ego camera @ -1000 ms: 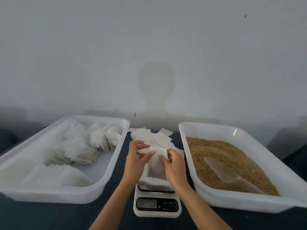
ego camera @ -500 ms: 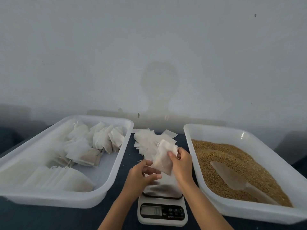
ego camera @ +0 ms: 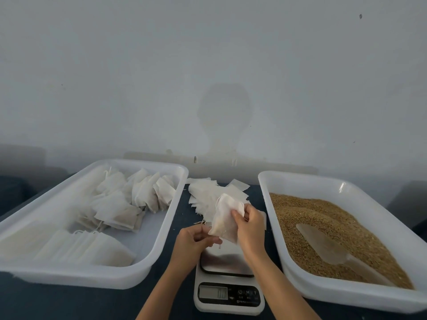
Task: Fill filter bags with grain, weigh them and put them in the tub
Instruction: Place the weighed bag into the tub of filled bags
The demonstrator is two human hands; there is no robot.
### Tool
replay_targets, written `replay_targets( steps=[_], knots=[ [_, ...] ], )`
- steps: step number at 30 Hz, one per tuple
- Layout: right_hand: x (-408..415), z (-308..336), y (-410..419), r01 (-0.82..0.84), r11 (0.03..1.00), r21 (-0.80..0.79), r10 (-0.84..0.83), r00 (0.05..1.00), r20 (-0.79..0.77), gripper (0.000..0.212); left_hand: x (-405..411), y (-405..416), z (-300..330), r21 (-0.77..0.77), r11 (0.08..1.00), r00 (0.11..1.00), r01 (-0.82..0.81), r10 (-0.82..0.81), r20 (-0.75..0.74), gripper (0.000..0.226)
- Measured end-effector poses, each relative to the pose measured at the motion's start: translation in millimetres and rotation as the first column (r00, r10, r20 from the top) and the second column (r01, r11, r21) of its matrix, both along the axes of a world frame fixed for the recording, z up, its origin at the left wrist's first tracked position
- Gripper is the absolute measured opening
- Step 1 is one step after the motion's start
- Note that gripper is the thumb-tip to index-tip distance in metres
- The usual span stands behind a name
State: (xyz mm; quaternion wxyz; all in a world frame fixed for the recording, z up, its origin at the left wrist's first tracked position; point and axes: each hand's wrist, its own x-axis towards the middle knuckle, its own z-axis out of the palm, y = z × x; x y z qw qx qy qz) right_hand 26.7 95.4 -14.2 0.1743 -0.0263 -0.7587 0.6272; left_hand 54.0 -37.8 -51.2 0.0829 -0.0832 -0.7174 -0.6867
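Above the scale [ego camera: 228, 280], the right hand [ego camera: 250, 229] grips a white filter bag [ego camera: 225, 221] with curled fingers [ego camera: 238, 214], while the left hand [ego camera: 194, 241] pinches the bag's lower corner. Left of the scale stands the tub [ego camera: 161, 227] holding filled bags [ego camera: 129, 202]; right of it, the grain tray [ego camera: 272, 181] with a scoop [ego camera: 323, 245]. Behind the scale, empty bags [ego camera: 208, 192] lie on the tabletop [ego camera: 182, 218].

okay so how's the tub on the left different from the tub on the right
The left tub holds white filter bags, some stacked, some loose; the right tub holds brown grain. A translucent scoop lies in the right tub's grain; none shows in the left tub. Both are white, rectangular plastic tubs flanking the scale.
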Motion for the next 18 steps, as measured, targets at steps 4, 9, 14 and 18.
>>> replay_targets(
  steps=[4,9,14,18],
  knots=[
    [0,-6,3,0.009,1.0,-0.018,-0.01,1.0,-0.022,0.014,1,2,-1,-0.042,0.998,0.999,-0.043,0.043,-0.005,0.012],
    [-2,-12,11,0.029,1.0,-0.002,-0.029,0.999,-0.04,0.008,-1,-3,-6,-0.29,0.912,0.957,-0.29,0.281,-0.073,0.012],
    [-2,-23,19,-0.061,0.998,0.028,0.061,0.998,-0.013,0.013,-7,-1,-12,-0.48,0.85,0.973,-0.216,0.231,-0.028,0.032],
    [1,-29,22,-0.174,0.978,0.119,0.176,0.984,-0.008,0.011,-13,-4,-17,-0.351,0.903,0.959,-0.249,0.281,0.043,0.018]
  ],
)
